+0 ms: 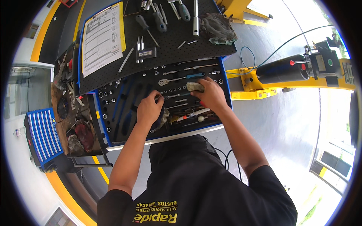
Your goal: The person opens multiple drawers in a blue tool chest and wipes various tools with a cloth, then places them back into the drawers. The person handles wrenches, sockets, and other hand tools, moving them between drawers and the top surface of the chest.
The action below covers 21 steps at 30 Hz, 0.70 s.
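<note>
I'm sorting through the open tool drawer (113,113): my left hand (149,109) fingers pinch a small metal bit, my right hand (211,96) grips a grey rag (195,87); next needs seating the bit in its foam slot, I judge.

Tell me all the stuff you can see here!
tool drawer: one, blue, open, centre
sockets: many, silver, in the drawer
ratchet: one, silver with blue grip, drawer top
screwdrivers: several, dark handles, on cart top
clipboard: one, yellow with paper, cart top left
rag: one, grey, cart top right
lift arm: one, yellow, right
left hand: one, in the drawer
right hand: one, fingers on a grey cloth
</note>
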Each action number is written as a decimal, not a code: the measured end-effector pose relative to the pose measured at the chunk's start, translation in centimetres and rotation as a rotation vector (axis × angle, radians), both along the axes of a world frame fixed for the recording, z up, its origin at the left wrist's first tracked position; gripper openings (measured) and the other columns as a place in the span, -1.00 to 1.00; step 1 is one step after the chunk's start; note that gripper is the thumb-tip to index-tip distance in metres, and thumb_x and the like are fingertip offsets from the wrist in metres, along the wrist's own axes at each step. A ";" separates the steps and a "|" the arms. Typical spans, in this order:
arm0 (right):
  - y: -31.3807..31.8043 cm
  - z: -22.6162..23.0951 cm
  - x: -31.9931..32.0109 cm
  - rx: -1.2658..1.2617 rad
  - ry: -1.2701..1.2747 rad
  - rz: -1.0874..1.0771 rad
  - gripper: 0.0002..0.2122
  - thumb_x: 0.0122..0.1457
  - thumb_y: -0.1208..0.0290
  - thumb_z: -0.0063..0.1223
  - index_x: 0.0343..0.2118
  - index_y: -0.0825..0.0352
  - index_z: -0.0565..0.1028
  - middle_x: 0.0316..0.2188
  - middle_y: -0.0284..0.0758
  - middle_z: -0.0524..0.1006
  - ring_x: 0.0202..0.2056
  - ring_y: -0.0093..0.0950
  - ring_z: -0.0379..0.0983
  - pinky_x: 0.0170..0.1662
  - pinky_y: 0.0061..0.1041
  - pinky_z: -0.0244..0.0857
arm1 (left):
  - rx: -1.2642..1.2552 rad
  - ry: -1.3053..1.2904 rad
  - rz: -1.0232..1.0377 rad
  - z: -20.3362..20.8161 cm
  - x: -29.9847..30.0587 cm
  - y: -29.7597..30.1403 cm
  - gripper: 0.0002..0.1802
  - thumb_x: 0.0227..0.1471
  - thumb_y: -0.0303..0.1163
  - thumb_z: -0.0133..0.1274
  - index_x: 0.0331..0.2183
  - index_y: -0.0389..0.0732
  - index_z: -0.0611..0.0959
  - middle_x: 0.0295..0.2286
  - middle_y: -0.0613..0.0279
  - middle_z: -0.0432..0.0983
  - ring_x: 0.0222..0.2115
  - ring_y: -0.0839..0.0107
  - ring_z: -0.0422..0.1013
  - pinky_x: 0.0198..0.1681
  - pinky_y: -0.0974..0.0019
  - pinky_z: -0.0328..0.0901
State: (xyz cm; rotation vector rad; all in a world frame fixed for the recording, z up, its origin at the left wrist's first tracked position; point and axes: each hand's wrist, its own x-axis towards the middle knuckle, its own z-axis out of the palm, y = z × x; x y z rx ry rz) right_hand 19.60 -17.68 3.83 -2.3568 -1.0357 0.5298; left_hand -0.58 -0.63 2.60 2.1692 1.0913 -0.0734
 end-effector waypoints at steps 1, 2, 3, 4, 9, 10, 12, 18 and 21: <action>0.1 -0.4 -0.3 0.007 -0.010 -0.019 -0.61 0.03 0.23 0.45 -0.09 0.25 0.64 -0.18 -0.26 0.57 -0.08 -0.12 0.57 -0.03 -0.17 0.43 | 0.040 0.065 -0.023 0.2 0.5 0.0 -0.69 0.18 -0.13 0.17 -0.16 -0.14 0.72 -0.30 -0.08 0.70 -0.21 -0.11 0.60 -0.13 -0.02 0.44; 0.1 -0.8 -0.6 0.021 -0.017 -0.038 -0.61 0.03 0.23 0.45 -0.09 0.24 0.64 -0.18 -0.27 0.57 -0.09 -0.12 0.57 -0.02 -0.17 0.44 | 0.095 0.120 -0.046 0.3 0.9 0.0 -0.67 0.17 -0.11 0.19 -0.17 -0.14 0.73 -0.30 -0.06 0.70 -0.21 -0.10 0.61 -0.12 -0.02 0.44; 0.3 -1.0 -0.6 0.014 -0.035 -0.044 -0.62 0.03 0.21 0.45 -0.10 0.22 0.65 -0.17 -0.28 0.57 -0.10 -0.12 0.58 -0.03 -0.17 0.44 | 0.117 0.140 -0.045 0.4 1.4 0.1 -0.64 0.10 -0.02 0.27 -0.21 -0.09 0.76 -0.35 -0.03 0.71 -0.23 -0.07 0.63 -0.16 -0.02 0.47; 0.4 -1.2 -0.6 -0.008 -0.053 -0.043 -0.62 0.03 0.20 0.45 -0.10 0.21 0.65 -0.17 -0.28 0.58 -0.11 -0.13 0.59 -0.04 -0.17 0.44 | 0.116 0.177 -0.050 0.4 1.8 0.2 -0.62 0.09 -0.01 0.27 -0.21 -0.10 0.77 -0.32 -0.03 0.72 -0.20 -0.07 0.62 -0.14 -0.02 0.47; 1.9 -1.5 -0.4 -0.128 -0.100 -0.058 -0.62 0.01 0.18 0.44 -0.12 0.20 0.66 -0.13 -0.27 0.62 -0.10 -0.16 0.61 -0.05 -0.16 0.45 | 0.061 0.416 -0.175 0.3 4.7 3.3 -0.56 0.05 0.02 0.29 -0.31 -0.21 0.80 -0.28 -0.14 0.69 -0.15 -0.09 0.60 -0.09 0.00 0.44; 2.3 -1.6 -0.3 -0.147 -0.116 -0.057 -0.62 0.01 0.19 0.44 -0.12 0.21 0.66 -0.12 -0.27 0.62 -0.10 -0.16 0.61 -0.05 -0.16 0.45 | 0.056 0.450 -0.203 0.2 5.2 3.8 -0.56 0.05 0.02 0.30 -0.32 -0.21 0.80 -0.27 -0.15 0.69 -0.15 -0.09 0.60 -0.09 0.00 0.44; 2.9 -1.8 -0.4 -0.212 -0.125 -0.042 -0.61 -0.01 0.19 0.45 -0.11 0.20 0.66 -0.10 -0.25 0.63 -0.09 -0.16 0.62 -0.04 -0.16 0.45 | 0.057 0.506 -0.261 0.1 5.8 4.4 -0.56 0.04 0.01 0.30 -0.34 -0.23 0.80 -0.27 -0.16 0.68 -0.16 -0.09 0.60 -0.09 0.01 0.44; -0.8 -0.5 1.8 -0.036 0.060 -0.099 -0.61 0.05 0.17 0.42 -0.11 0.26 0.62 -0.16 -0.16 0.65 -0.08 -0.08 0.60 -0.04 -0.18 0.45 | -0.034 0.336 -0.234 0.3 2.9 3.2 -0.56 0.21 -0.06 0.16 -0.19 -0.27 0.79 -0.18 -0.17 0.69 -0.08 0.03 0.60 0.02 0.11 0.39; -6.1 0.9 3.6 0.087 0.282 -0.266 -0.62 0.09 0.15 0.39 -0.16 0.32 0.59 -0.25 -0.09 0.63 -0.12 -0.04 0.58 -0.07 -0.12 0.42 | -0.427 0.032 -0.094 0.9 1.7 3.2 -0.57 0.33 -0.17 0.04 0.01 -0.30 0.72 -0.01 -0.03 0.66 0.04 0.24 0.52 0.13 0.23 0.31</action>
